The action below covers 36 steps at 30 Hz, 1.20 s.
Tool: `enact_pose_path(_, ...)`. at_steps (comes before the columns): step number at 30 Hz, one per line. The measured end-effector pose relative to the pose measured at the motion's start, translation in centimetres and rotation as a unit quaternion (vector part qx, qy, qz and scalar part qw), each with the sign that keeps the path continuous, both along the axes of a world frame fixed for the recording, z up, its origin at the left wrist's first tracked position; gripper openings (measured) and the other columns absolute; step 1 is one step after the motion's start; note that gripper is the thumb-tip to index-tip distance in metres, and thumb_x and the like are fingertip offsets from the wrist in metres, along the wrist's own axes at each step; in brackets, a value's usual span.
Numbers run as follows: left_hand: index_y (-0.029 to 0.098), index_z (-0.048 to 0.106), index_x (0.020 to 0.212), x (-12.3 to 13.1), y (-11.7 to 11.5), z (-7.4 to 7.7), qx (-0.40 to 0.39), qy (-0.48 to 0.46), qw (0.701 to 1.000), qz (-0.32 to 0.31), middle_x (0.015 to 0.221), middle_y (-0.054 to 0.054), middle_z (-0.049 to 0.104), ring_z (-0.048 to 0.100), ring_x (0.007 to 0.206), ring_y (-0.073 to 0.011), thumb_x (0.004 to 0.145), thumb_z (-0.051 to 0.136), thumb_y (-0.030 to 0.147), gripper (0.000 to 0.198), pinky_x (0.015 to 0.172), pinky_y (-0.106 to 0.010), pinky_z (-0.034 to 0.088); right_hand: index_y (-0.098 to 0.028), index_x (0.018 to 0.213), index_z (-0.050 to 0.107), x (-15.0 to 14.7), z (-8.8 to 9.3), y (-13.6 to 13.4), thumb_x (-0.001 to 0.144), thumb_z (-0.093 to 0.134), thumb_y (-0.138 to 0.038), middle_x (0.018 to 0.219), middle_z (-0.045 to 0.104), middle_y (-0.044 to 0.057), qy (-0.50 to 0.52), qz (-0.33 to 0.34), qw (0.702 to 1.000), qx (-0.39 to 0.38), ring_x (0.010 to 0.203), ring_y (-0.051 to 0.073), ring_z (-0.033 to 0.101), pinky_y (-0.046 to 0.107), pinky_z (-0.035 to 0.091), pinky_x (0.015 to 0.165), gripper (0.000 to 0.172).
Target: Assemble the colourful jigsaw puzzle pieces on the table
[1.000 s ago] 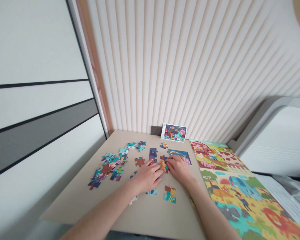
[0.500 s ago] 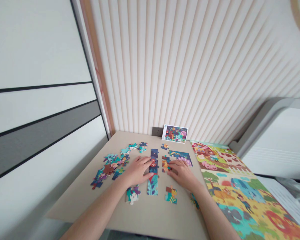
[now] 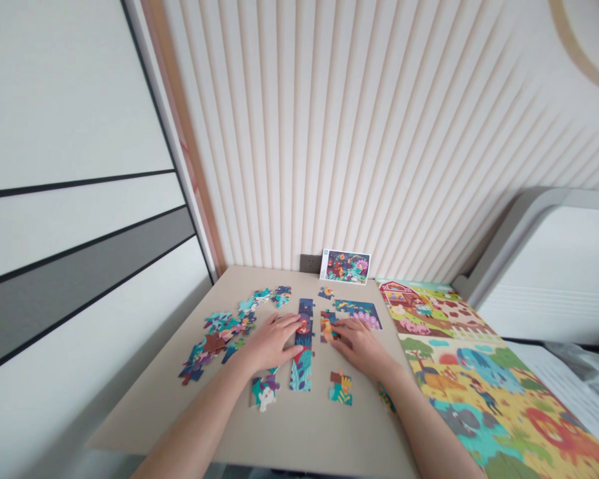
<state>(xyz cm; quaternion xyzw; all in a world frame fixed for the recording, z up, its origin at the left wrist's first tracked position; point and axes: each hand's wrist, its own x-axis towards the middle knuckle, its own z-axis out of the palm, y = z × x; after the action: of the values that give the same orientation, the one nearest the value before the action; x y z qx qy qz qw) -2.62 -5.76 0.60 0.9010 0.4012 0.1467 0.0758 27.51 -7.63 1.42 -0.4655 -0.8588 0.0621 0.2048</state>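
Touching the strip (image 3: pixel 302 366), lengthwise toward the bench (image 3: pixel 299 432)'s back edge, with spread left fingers (image 3: pixel 283 322); touching the piece (image 3: pixel 326 326) rightward with parted right fingers (image 3: pixel 348 326); gripping neither.

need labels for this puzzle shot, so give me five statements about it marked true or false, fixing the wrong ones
1. The left hand touches the tall joined strip. True.
2. The right hand touches the small orange-animal section. True.
3. The strip lies right of that section. False: it lies left of it.
4. The picture card stands near the wall. True.
5. The two hands overlap. False: they are apart.
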Motion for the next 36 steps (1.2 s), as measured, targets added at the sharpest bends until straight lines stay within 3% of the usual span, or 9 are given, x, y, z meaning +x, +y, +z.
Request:
enact_pose_path(13, 0.029, 0.047, 0.149, -0.4, 0.1, -0.1, 0.008, -0.011, 1.000, -0.003, 0.154, -0.006, 0.050, 0.044, 0.143, -0.0229, 0.095, 0.058, 0.052, 0.060, 0.123, -0.042, 0.025, -0.028, 0.124, 0.071, -0.2, -0.3, 0.2, 0.100, 0.054, -0.034, 0.130, 0.068, 0.007, -0.002, -0.009, 1.000, 0.011, 0.121, 0.024, 0.059, 0.042, 0.043, 0.108, 0.030)
enact_pose_path(22, 0.026, 0.045, 0.149, -0.2, -0.2, -0.1, 0.020, -0.004, 1.000, -0.008, 0.154, -0.009, 0.048, 0.044, 0.143, -0.0229, 0.098, 0.054, 0.052, 0.059, 0.123, -0.042, 0.025, -0.028, 0.123, 0.070, -0.1, -0.2, 0.2, 0.101, 0.053, -0.036, 0.129, 0.067, 0.007, 0.008, 0.004, 1.000, 0.005, 0.122, 0.025, 0.059, 0.044, 0.043, 0.108, 0.030)
enact_pose_path(25, 0.023, 0.051, 0.143, -0.5, -0.1, -0.1, 0.039, 0.000, 0.999, 0.005, 0.151, -0.010, 0.051, 0.044, 0.143, -0.0246, 0.099, 0.053, 0.049, 0.051, 0.122, -0.044, 0.026, -0.027, 0.121, 0.071, 0.1, 0.1, 0.2, 0.101, 0.052, -0.033, 0.131, 0.066, 0.008, 0.017, 0.005, 0.999, 0.030, 0.124, 0.025, 0.057, 0.044, 0.042, 0.110, 0.029)
enact_pose_path(28, 0.022, 0.061, 0.129, -1.5, 0.5, 0.5, 0.071, -0.004, 0.996, 0.052, 0.144, -0.010, 0.057, 0.047, 0.138, -0.0263, 0.100, 0.052, 0.040, 0.036, 0.121, -0.047, 0.028, -0.026, 0.116, 0.072, 0.2, 0.4, 0.2, 0.102, 0.048, -0.027, 0.132, 0.065, 0.008, 0.038, -0.010, 0.997, 0.060, 0.124, 0.025, 0.057, 0.044, 0.042, 0.109, 0.029)
enact_pose_path(31, 0.020, 0.066, 0.115, -3.4, 1.3, 1.3, 0.086, 0.012, 0.985, 0.150, 0.134, -0.010, 0.062, 0.053, 0.130, -0.0259, 0.099, 0.050, 0.030, 0.025, 0.115, -0.043, 0.034, -0.026, 0.111, 0.073, 0.2, 0.3, 0.3, 0.102, 0.048, -0.026, 0.129, 0.066, 0.009, 0.052, -0.012, 0.995, 0.081, 0.122, 0.026, 0.058, 0.045, 0.044, 0.106, 0.027)
enact_pose_path(34, 0.018, 0.068, 0.104, -5.4, 1.5, 1.8, 0.069, 0.041, 0.962, 0.262, 0.116, -0.012, 0.068, 0.061, 0.113, -0.0257, 0.099, 0.045, 0.022, 0.024, 0.102, -0.040, 0.043, -0.026, 0.110, 0.072, 0.2, -0.1, 0.5, 0.101, 0.049, -0.026, 0.127, 0.067, 0.009, 0.053, 0.003, 0.994, 0.091, 0.120, 0.026, 0.059, 0.045, 0.045, 0.104, 0.026)
enact_pose_path(36, 0.018, 0.068, 0.098, -6.3, 1.3, 1.8, 0.057, 0.049, 0.951, 0.299, 0.105, -0.012, 0.070, 0.063, 0.104, -0.0260, 0.098, 0.045, 0.021, 0.024, 0.094, -0.039, 0.045, -0.027, 0.110, 0.072, 0.2, -0.3, 0.6, 0.101, 0.049, -0.026, 0.126, 0.067, 0.009, 0.049, 0.013, 0.994, 0.093, 0.119, 0.026, 0.060, 0.046, 0.046, 0.103, 0.025)
